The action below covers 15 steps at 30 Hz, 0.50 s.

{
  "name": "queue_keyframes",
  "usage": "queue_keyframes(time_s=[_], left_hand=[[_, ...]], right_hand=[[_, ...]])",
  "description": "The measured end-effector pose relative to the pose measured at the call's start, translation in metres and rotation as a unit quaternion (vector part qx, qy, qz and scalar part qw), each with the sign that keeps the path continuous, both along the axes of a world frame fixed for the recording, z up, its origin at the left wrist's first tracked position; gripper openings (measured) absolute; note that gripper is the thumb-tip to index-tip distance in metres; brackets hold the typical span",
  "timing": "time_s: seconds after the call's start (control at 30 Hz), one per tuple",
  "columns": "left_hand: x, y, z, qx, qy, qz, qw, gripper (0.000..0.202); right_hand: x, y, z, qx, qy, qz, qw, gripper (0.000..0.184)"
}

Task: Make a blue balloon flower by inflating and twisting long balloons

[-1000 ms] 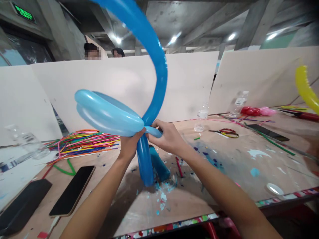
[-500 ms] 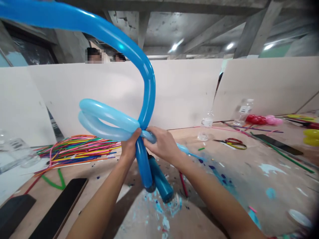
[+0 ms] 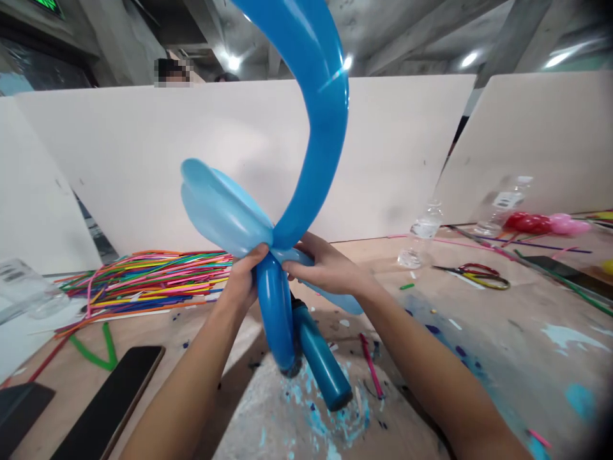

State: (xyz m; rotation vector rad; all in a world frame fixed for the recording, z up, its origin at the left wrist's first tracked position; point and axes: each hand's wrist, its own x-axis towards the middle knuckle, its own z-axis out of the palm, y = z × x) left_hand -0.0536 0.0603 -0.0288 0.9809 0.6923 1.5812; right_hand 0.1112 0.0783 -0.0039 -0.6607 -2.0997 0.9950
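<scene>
My left hand point(image 3: 246, 278) pinches the joint where a light blue balloon point(image 3: 225, 211) and a dark blue balloon point(image 3: 328, 128) meet. The light blue one forms a folded loop sticking out to the left. From the joint the dark blue one curves up past the top edge, with another dark blue length hanging below. My right hand point(image 3: 325, 265) is closed around the light blue balloon's other end, whose tail shows below the wrist. Under my hands a teal cylinder, seemingly a balloon pump point(image 3: 323, 358), lies at a slant, partly behind the hanging dark blue length.
Uninflated balloons point(image 3: 158, 281) lie heaped at the left, near a black phone point(image 3: 112, 396). Scissors point(image 3: 474, 275), a water bottle point(image 3: 421, 236) and red balloon bubbles point(image 3: 527, 222) are on the right. A white panel point(image 3: 143, 166) stands across the back. Blue scraps litter the table.
The upper dark blue length has swung from the left to nearly upright, closer to me. The light blue loop has turned and now appears broader. Both hands keep their hold; the camera view has shifted.
</scene>
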Motion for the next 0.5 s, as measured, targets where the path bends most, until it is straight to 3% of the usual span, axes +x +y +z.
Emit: queue_keyframes(time_s=[0.17,0.3,0.5], left_hand=[[-0.009,-0.003,0.005,-0.028,-0.002,-0.009,1.0,0.039],[-0.026,-0.006,0.003,-0.108,0.014,-0.022,0.994,0.038],[-0.035,0.006,0.002,-0.134,-0.022,-0.109,0.985,0.043]], right_hand=[[0.006,-0.006,0.007,0.154,-0.06,-0.086,0.983,0.028],[0.006,-0.013,0.007,0.254,-0.067,-0.119,0.957,0.026],[-0.005,-0.005,-0.015,0.358,-0.073,-0.195,0.91,0.023]])
